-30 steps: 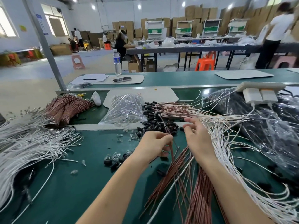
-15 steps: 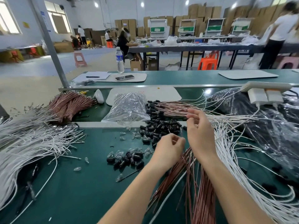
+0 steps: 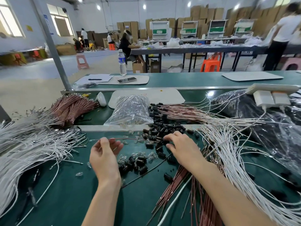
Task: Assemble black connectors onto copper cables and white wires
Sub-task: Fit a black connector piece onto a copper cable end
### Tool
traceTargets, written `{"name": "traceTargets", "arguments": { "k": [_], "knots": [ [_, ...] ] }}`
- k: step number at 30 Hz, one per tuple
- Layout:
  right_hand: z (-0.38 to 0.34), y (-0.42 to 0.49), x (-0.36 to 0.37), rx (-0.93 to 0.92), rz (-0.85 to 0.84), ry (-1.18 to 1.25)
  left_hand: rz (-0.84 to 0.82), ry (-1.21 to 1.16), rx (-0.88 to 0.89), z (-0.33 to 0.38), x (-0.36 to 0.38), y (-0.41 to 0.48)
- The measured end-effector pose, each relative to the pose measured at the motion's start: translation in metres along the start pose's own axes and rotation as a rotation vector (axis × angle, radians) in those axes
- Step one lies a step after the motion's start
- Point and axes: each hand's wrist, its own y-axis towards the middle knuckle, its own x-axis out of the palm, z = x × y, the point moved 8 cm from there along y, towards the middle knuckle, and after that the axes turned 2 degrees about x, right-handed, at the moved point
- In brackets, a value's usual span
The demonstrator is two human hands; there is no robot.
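Connector pick-up under way: left hand (image 3: pixel 104 154) pinches single copper cable (image 3: pixel 127 139); right hand (image 3: pixel 182 149) curls into black connectors (image 3: pixel 162 128), grip unconfirmed. Next: isolate one, align with cable end.

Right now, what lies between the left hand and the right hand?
Head view: between left hand and right hand, loose black connectors and small clear pieces on the green mat.

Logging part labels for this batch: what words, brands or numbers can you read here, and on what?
Nothing here reads clearly.
Label on the water bottle: too small to read.
The blue sign on the wall behind the pole: blurred.
Red mark on the white mat: illegible scribble.
Blue label on a cardboard box: too small.
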Motion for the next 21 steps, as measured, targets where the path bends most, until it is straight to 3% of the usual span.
{"name": "traceTargets", "arguments": {
  "k": [5, 7, 10, 12, 14, 16, 21],
  "knots": [
    [-0.006, 0.008, 0.000, -0.005, -0.005, -0.083, -0.011, -0.103, -0.067, -0.009, 0.002, -0.002],
    [-0.003, 0.007, -0.008, 0.024, 0.060, 0.030, -0.022, -0.136, -0.088, -0.009, 0.003, -0.003],
    [0.022, -0.009, -0.020, 0.267, 0.216, 0.745, -0.065, -0.173, -0.119, -0.008, 0.008, -0.006],
    [0.028, -0.024, -0.009, 0.399, 0.180, 1.464, -0.110, -0.160, -0.130, -0.009, 0.015, -0.011],
    [0.024, -0.036, 0.000, 0.457, 0.140, 1.929, -0.171, -0.123, -0.121, -0.011, 0.022, -0.018],
    [0.021, -0.044, 0.003, 0.471, 0.117, 2.102, -0.224, -0.070, -0.095, -0.013, 0.027, -0.024],
    [0.016, -0.048, 0.007, 0.487, 0.116, 2.188, -0.256, 0.021, -0.053, -0.017, 0.029, -0.028]
  ]
}}
